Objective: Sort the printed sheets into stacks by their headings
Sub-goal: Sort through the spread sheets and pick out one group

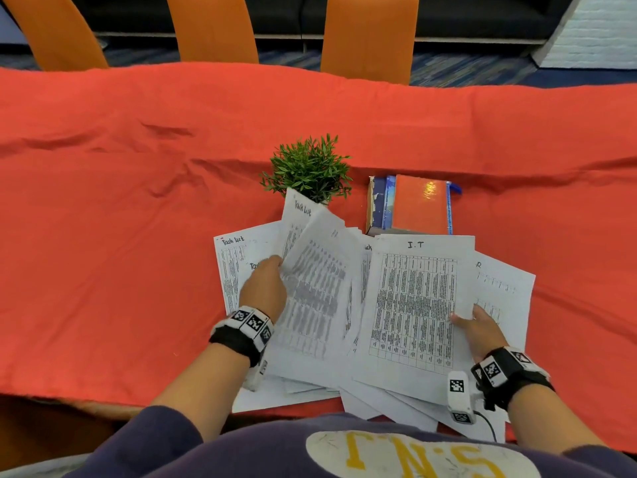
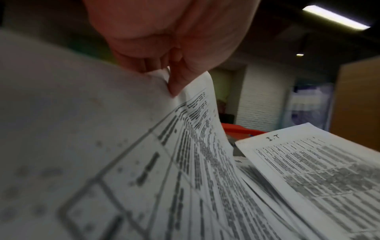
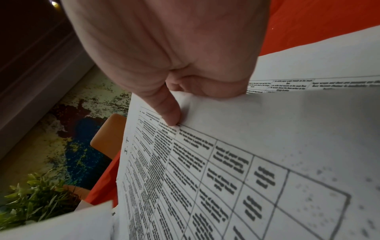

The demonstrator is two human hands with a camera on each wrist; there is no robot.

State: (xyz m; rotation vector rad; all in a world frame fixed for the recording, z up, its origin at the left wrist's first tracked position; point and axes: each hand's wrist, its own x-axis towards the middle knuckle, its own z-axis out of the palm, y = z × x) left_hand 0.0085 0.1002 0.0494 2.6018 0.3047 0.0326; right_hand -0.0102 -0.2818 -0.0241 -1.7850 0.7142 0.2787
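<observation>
**While both hands hold paper, sort not yet split into stacks**

While we have a sheet in each hand, nothing reads as a finished stack yet; the rest is one fanned, overlapping pile on the desk (image 1: pixel 103 201), near edge, right in front of us.

Left hand (image 1: pixel 263 288): fingers curled, thumb pinching the left edge of a lifted sheet (image 1: pixel 315 288). It bows up and is motion-blurred, so its heading can't be read. Long axis runs away from us, tilted slightly right.

Right hand (image 1: pixel 481 331): thumb on top, fingers under the right edge of the "I.T" sheet (image 1: pixel 413 305). Heading is at the far end, long axis pointing away from us. It lies to the left of that hand, raised over the pile.

Key relation for the next move, as we judge it: Task List sheets (image 1: pixel 234 257) sit at the left side of the pile, just beside the left hand, so that hand is nearer for anything going there. The "I.T" sheet belongs with the right hand, with bare cloth to its right.

Counts, as far as legible:
- "Task List" headings: three clear, a fourth partly covered near centre
- "I.T": one
- one sheet at far right, heading cut off, unreadable
- more sheets underneath, count unknown

Also on the desk: one potted plant (image 1: pixel 310 167) touching the pile's far edge, and one stack of books (image 1: pixel 410 205) beside it.
</observation>
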